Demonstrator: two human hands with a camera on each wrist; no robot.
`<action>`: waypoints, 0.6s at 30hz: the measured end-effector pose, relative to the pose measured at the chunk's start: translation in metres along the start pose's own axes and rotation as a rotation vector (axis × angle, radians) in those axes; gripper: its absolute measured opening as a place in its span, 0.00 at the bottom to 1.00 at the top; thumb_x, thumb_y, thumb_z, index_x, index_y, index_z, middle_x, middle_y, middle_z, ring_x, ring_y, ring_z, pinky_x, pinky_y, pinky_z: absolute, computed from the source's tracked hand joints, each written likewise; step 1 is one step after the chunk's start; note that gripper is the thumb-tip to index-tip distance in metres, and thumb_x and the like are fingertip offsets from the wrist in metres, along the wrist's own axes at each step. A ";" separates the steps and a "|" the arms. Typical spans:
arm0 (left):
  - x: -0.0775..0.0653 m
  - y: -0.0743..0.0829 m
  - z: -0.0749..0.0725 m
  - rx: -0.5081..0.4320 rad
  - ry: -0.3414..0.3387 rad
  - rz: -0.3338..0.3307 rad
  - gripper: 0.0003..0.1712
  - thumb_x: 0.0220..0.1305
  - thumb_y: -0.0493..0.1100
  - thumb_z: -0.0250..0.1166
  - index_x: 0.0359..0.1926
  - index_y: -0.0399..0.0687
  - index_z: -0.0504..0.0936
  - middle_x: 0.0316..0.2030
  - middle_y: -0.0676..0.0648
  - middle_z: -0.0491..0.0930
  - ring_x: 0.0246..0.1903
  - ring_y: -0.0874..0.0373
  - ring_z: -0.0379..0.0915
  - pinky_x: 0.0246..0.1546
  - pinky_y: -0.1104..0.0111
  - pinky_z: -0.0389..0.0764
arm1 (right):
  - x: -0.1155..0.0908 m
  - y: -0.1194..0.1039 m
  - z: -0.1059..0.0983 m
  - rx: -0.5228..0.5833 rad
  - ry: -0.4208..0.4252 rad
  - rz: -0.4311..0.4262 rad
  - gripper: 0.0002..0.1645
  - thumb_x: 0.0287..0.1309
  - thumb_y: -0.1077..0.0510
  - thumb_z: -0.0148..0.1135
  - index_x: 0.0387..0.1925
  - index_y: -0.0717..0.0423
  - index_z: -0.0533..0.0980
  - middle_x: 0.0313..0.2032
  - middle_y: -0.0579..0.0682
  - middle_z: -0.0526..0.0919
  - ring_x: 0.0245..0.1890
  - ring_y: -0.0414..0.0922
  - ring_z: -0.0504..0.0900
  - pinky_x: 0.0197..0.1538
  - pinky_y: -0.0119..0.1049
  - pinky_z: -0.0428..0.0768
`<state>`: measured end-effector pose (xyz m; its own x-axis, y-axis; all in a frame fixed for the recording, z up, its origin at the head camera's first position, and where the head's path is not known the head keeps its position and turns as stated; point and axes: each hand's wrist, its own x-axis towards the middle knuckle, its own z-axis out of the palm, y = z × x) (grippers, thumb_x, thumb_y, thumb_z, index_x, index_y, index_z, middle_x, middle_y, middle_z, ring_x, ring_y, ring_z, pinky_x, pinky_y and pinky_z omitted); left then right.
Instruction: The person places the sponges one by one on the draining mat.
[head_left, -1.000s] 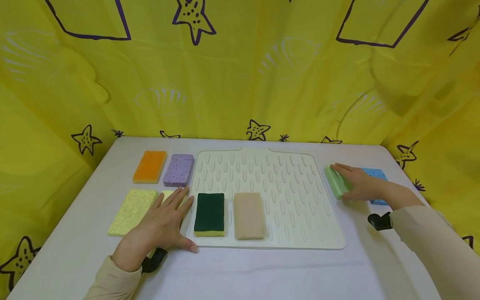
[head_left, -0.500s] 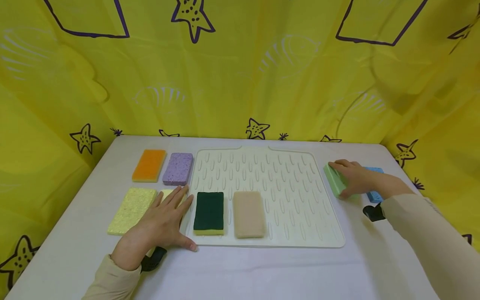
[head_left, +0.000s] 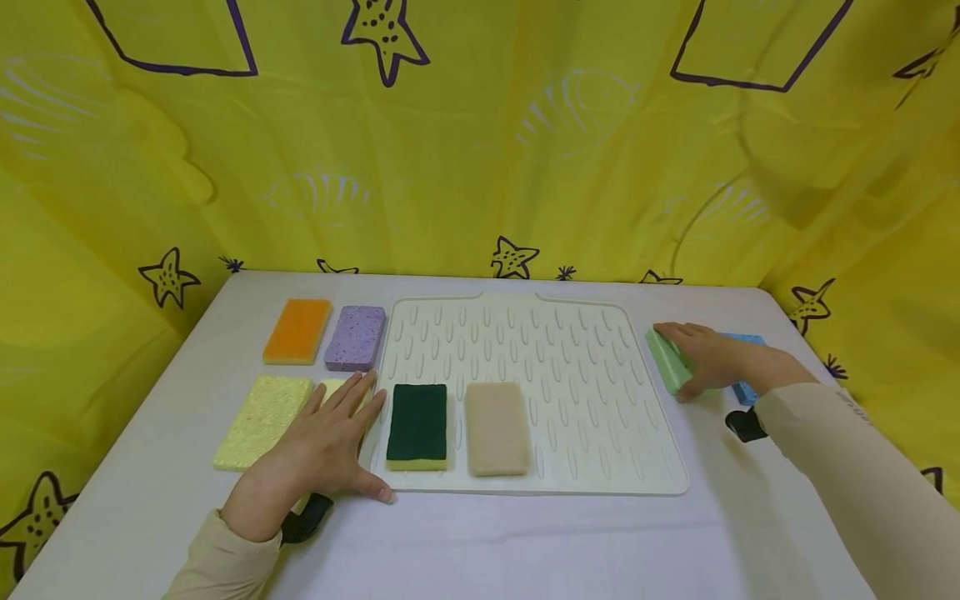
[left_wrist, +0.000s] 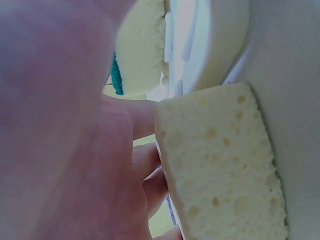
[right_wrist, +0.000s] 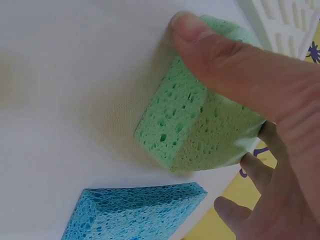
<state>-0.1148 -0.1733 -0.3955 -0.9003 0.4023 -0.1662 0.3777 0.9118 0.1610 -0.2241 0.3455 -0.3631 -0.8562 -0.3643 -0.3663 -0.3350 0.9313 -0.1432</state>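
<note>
On the right, my right hand holds a green sponge beside the mat's edge. The right wrist view shows the thumb on one side of this porous green sponge and fingers at the other. Partly hidden behind that hand is a blue sponge. My left hand lies spread, palm down, over a pale yellow sponge, its fingers straight and the thumb at the mat's front left corner. Just right of it, on the mat, sits a dark green scouring sponge.
The white ridged drying mat fills the table's middle and also bears a beige sponge. An orange sponge, a purple sponge and a larger yellow sponge lie left of it. A yellow curtain surrounds the table's back and sides.
My right hand and forearm have shifted slightly left, the thumb drawing closer against the green sponge. The left hand stays put.
</note>
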 end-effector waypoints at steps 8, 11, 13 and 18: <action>-0.001 0.000 0.000 0.001 0.007 0.006 0.77 0.28 0.83 0.70 0.73 0.41 0.62 0.77 0.37 0.50 0.76 0.38 0.45 0.72 0.34 0.45 | 0.000 0.000 0.000 0.012 0.016 -0.008 0.67 0.40 0.50 0.82 0.73 0.69 0.51 0.70 0.76 0.55 0.67 0.76 0.55 0.66 0.72 0.60; 0.000 0.000 0.000 0.001 0.003 0.003 0.76 0.28 0.83 0.70 0.73 0.41 0.62 0.77 0.37 0.50 0.76 0.38 0.45 0.72 0.34 0.45 | 0.000 0.000 -0.001 0.015 0.021 -0.009 0.67 0.40 0.50 0.82 0.73 0.69 0.51 0.70 0.77 0.55 0.67 0.76 0.56 0.66 0.72 0.60; 0.000 0.000 0.000 0.003 0.002 0.001 0.76 0.28 0.83 0.70 0.74 0.41 0.62 0.77 0.37 0.50 0.76 0.38 0.45 0.72 0.34 0.45 | 0.001 0.001 -0.001 0.014 0.022 -0.012 0.67 0.40 0.49 0.82 0.73 0.69 0.52 0.70 0.77 0.55 0.67 0.76 0.56 0.66 0.72 0.60; 0.000 0.000 0.001 0.002 0.008 0.003 0.76 0.28 0.83 0.70 0.73 0.41 0.62 0.77 0.37 0.51 0.76 0.38 0.46 0.72 0.34 0.45 | 0.002 0.002 0.000 0.004 0.029 -0.012 0.67 0.39 0.48 0.82 0.73 0.69 0.52 0.70 0.76 0.56 0.67 0.76 0.56 0.66 0.72 0.60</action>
<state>-0.1142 -0.1735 -0.3959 -0.9009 0.4045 -0.1575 0.3810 0.9107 0.1595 -0.2260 0.3467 -0.3642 -0.8631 -0.3755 -0.3377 -0.3441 0.9267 -0.1509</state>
